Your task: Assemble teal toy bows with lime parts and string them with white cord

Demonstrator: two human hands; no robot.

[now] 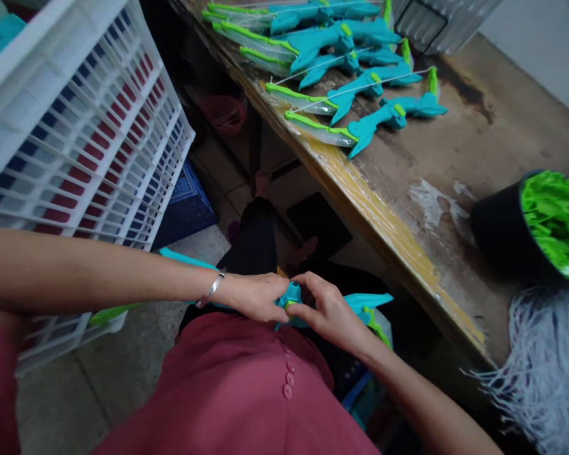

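Note:
Over my lap I hold a teal plastic toy crossbow (292, 294) with lime-green parts. My left hand (256, 296), with a silver bracelet at the wrist, is closed round its middle. My right hand (329, 309) pinches the same middle part from the other side, thumb and forefinger beside a small lime-green piece (290, 308). A teal end of the toy sticks out past my right hand, near another lime-green part (378, 325). Much of the toy is hidden by my hands and forearm.
On the wooden table (455, 253), several similar toy crossbows (379, 120) lie in a row. A black bucket (497, 221) of lime-green pieces stands at the right, above a bundle of white strings (540, 360). A white plastic crate (90, 145) stands at my left.

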